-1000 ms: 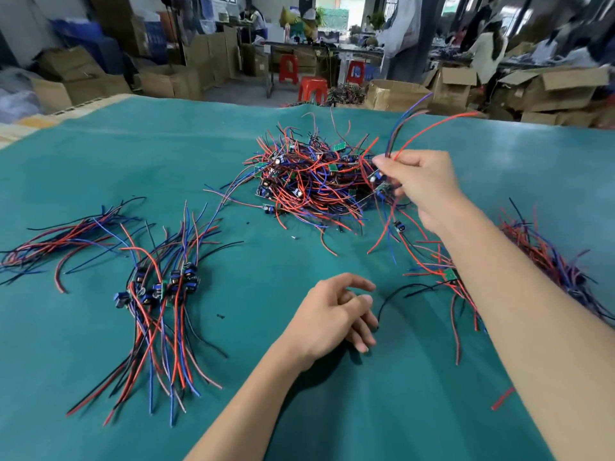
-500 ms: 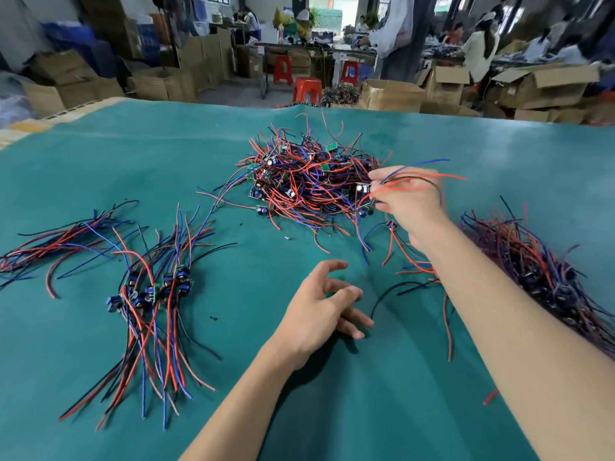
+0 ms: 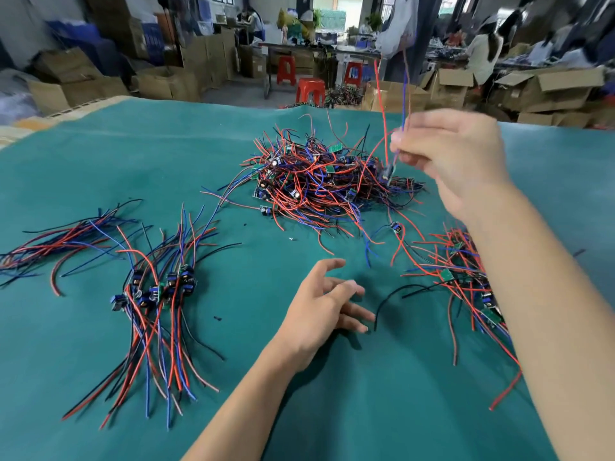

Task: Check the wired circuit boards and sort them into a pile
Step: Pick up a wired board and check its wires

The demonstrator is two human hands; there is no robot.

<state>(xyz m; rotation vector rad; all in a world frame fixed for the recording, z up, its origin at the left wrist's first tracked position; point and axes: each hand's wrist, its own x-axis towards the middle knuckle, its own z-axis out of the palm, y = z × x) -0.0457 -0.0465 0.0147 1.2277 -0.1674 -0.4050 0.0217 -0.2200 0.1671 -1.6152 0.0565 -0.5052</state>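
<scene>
A tangled heap of wired circuit boards point(image 3: 319, 181) with red, blue and black leads lies mid-table on the teal cloth point(image 3: 100, 154). My right hand point(image 3: 459, 161) is raised at the heap's right edge and pinches the wires of one small board point(image 3: 388, 171), which dangles below my fingers with its leads pointing up. My left hand point(image 3: 322, 311) rests on the cloth nearer to me, fingers loosely spread, holding nothing. An ordered pile of boards point(image 3: 159, 291) lies at the left. A second loose pile point(image 3: 466, 277) lies at the right, partly under my right forearm.
A bundle of bare wires point(image 3: 63, 241) lies at the far left. One stray board point(image 3: 395, 227) and a loose black wire point(image 3: 399, 294) lie between the heaps. Beyond the table's far edge stand cardboard boxes point(image 3: 549, 91), red stools point(image 3: 311, 89) and people working.
My right hand has lifted one board out of the heap, up and to the right, its wires now pointing upward. My left hand has stayed in place on the cloth.
</scene>
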